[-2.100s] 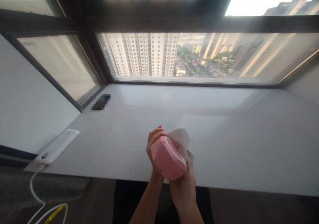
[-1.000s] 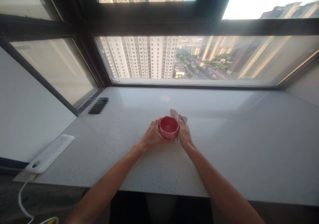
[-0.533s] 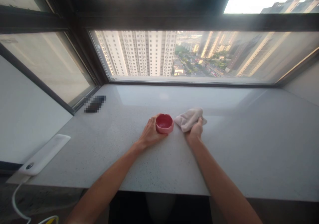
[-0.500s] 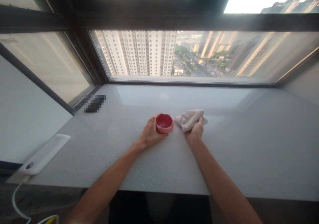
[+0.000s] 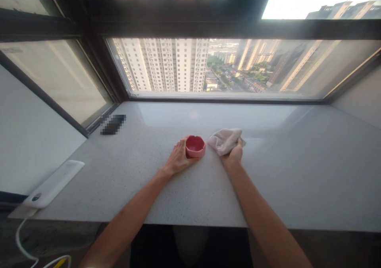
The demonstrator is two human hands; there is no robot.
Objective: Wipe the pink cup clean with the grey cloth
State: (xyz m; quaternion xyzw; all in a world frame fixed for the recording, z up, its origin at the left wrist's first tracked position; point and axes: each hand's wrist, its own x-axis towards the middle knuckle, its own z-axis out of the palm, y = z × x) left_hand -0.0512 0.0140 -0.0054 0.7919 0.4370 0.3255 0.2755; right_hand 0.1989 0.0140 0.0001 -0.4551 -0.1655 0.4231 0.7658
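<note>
A small pink ceramic bowl with a deep red inside stands on the pale speckled stone counter. My left hand grips the bowl's left side, its fingers against the outer wall. Just right of the bowl, my right hand closes on a crumpled off-white cloth. The cloth rests on the counter, a short gap from the bowl.
A pixelated dark phone lies at the far left of the counter. Near the left front corner are a long white device and its white cable. Behind the counter, a large dark-framed window overlooks tower blocks.
Earlier both hands held the bowl up with the cloth against it. The bowl then went down onto the counter, and the cloth moved right, away from it. Little has shifted in the last half second.
</note>
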